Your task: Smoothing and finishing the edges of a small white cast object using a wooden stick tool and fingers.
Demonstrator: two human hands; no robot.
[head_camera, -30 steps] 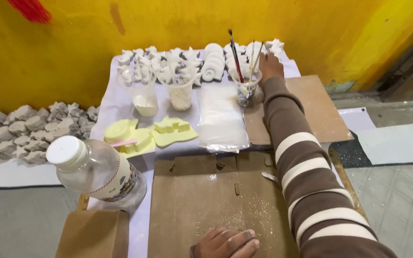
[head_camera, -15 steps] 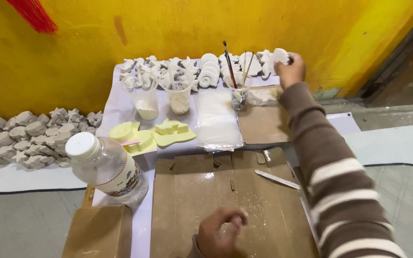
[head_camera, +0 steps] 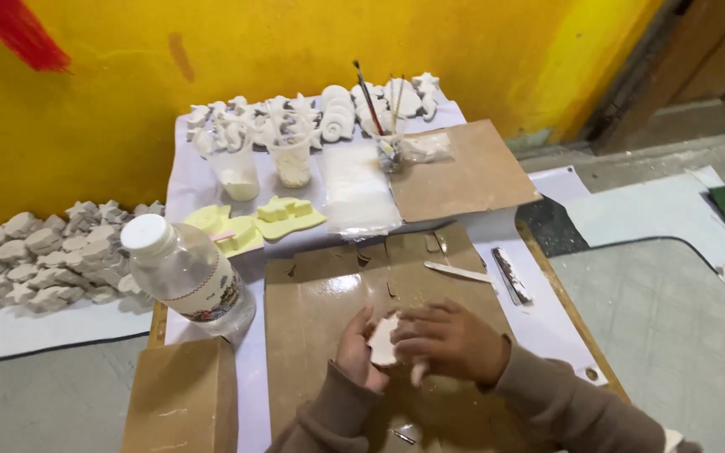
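Observation:
Both hands meet over the brown cardboard sheet near the front edge. My left hand cups a small white plaster piece from the left. My right hand closes over the same piece from the right, fingers curled on it. A clear plastic bottle with a white cap stands to the left of my hands. A flat wooden stick lies on the cardboard just beyond them.
Two clear cups of white powder and a jar of brushes stand at the back with several white plaster figures. Yellow moulds lie mid-table. More grey-white casts line the yellow wall at left.
My right hand has come back from the white figures at the far right and now holds a plaster piece together with my left hand over the cardboard.

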